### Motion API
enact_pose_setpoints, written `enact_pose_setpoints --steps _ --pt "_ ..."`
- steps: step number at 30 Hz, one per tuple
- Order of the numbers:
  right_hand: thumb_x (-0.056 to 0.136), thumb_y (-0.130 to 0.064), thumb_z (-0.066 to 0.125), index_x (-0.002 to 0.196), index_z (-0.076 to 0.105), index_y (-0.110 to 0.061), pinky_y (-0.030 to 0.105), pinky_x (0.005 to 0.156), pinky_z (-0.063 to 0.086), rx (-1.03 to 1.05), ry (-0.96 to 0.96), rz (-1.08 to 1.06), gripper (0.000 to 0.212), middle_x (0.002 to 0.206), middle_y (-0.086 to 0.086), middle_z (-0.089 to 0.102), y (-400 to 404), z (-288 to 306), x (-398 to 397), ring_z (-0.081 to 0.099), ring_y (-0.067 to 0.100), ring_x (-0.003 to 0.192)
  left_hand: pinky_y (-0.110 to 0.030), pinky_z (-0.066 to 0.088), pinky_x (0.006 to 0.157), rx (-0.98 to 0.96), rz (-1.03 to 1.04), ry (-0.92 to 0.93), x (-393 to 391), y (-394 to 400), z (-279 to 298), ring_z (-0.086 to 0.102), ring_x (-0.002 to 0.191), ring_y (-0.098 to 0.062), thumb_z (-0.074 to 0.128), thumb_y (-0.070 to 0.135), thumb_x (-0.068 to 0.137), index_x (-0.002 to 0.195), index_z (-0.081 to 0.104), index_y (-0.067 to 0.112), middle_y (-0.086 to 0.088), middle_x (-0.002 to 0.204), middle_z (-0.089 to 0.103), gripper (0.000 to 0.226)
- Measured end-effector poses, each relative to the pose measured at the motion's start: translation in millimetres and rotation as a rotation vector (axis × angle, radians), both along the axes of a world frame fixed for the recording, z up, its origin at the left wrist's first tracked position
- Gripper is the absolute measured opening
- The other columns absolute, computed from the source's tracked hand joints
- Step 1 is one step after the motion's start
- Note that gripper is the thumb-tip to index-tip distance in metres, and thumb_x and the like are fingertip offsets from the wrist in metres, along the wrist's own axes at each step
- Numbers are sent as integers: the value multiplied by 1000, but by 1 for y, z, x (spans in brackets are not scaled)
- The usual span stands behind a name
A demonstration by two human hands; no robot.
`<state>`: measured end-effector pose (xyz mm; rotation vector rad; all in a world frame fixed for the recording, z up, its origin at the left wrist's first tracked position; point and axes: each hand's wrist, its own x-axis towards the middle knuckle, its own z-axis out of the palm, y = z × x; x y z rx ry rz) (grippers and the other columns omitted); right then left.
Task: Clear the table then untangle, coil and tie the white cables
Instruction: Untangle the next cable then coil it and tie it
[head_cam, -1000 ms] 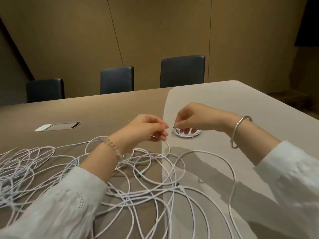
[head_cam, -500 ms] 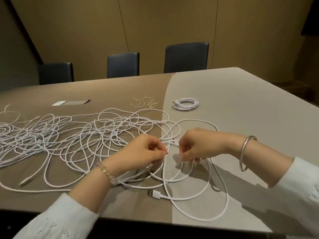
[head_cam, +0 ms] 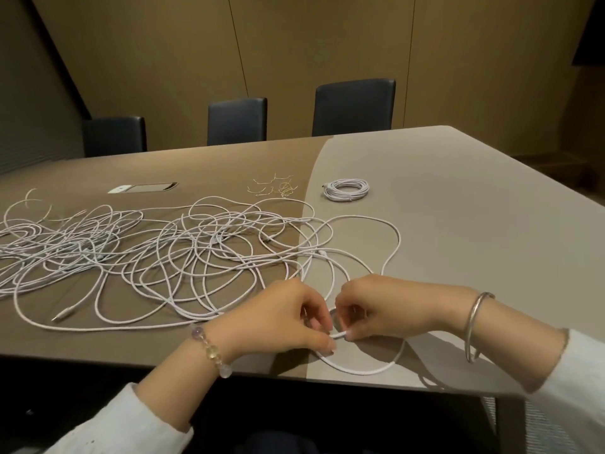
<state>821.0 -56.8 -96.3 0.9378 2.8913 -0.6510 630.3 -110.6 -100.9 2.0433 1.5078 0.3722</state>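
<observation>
Left hand (head_cam: 281, 317): grip pinching cable end (head_cam: 339, 335).
Right hand (head_cam: 383, 309): grip pinching same end.
Tangle (head_cam: 163, 253): spread on worktop (head_cam: 458, 240).
Coil (head_cam: 347, 189): far, apart.

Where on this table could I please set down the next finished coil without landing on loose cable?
The bare light-grey right part of the table, right of the tied white cable coil and beyond the outermost loop, is free. The brown strip behind the small twist ties is bare too. The left and centre are crowded by the tangled white cables, reaching both hands.
</observation>
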Motion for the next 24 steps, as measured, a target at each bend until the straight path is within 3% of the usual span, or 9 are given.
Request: enact_pose_setpoints --steps 3,5,7,12,15,17,21,24 --pt "93 -23 63 88 57 -22 27 74 47 -4 279 -38 8 86 -2 64 2 4 5 56 10 76 -22 36 55 158 7 69 5 5 3 47 55 -1 72 31 86 75 69 21 10 58 56 16" --pt "91 -21 66 90 60 -20 25 74 47 12 484 -85 6 82 -7 64 10 12 10 57 6 75 -28 43 59 166 19 -58 4 12 16 50 58 -6 63 25 94 80 70 15 3 61 58 19" --pt "88 -22 70 91 62 -22 23 76 46 45 574 -126 9 82 -8 65 25 19 13 60 5 78 -24 43 56 180 43 -277 0 18 37 50 57 -10 57 20 97 88 72 11 0 60 54 19" --pt "90 -18 67 88 68 -19 30 92 49 32 627 -293 2 90 -13 69 71 21 5 64 2 91 -18 25 42 250 171 -793 -24 40 93 25 47 -8 54 31 94 91 71 12 6 56 29 26" --pt "92 -17 65 90 68 -13 38 92 51 -81 699 -341 6 95 3 72 90 16 -11 66 16 93 -20 15 39 258 245 -1055 -41 59 114 19 43 -7 42 19 101 90 64 8 4 53 25 27" --pt "92 -16 65 94 65 -12 36 93 50 -225 771 -336 4 103 9 72 97 10 -24 66 21 99 -22 13 40 250 285 -1199 -51 71 120 18 42 -7 38 16 98 84 60 8 4 52 25 28" --pt "87 -21 72 116 55 -16 27 84 53 -470 739 -361 34 112 2 69 105 -1 -68 67 14 98 -20 14 38 225 303 -1263 -66 89 118 18 40 -7 34 16 98 84 58 7 5 50 26 29" --pt "82 -29 77 107 55 -17 36 80 54 -349 664 -498 35 99 1 67 106 -5 -103 65 17 84 -20 17 37 254 286 -1248 -74 94 119 20 40 -7 37 16 99 86 60 7 4 50 27 28"
